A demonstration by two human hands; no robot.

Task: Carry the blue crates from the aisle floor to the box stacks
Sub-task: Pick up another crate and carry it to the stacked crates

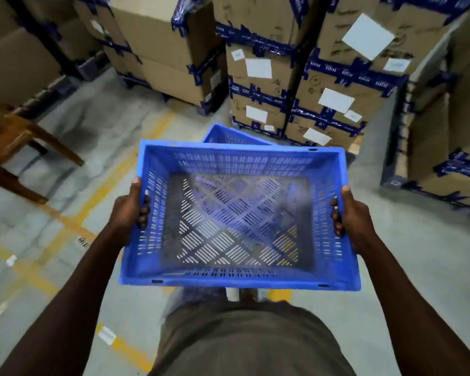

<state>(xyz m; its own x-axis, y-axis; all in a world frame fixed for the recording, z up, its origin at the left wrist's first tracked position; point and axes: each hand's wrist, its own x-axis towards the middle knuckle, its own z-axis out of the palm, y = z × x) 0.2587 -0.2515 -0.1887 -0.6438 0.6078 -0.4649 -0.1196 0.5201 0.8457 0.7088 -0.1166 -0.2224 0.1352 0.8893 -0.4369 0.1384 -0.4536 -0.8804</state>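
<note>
I hold an empty blue crate [239, 278] with slotted walls and floor, level in front of my waist, above the floor. My left hand [128, 210] grips its left wall, fingers through the slots. On the opposite wall my right hand [353, 215] grips the same way. A second blue crate [228, 135] lies on the floor just beyond, mostly hidden behind the held one, at the foot of the box stacks [310, 85].
Tall stacks of cardboard boxes with blue tape fill the back and right [445, 147]. More boxes [163, 50] stand at the back left. A wooden chair or stool [14, 142] stands at the left. Yellow lines [114, 175] cross the grey concrete floor.
</note>
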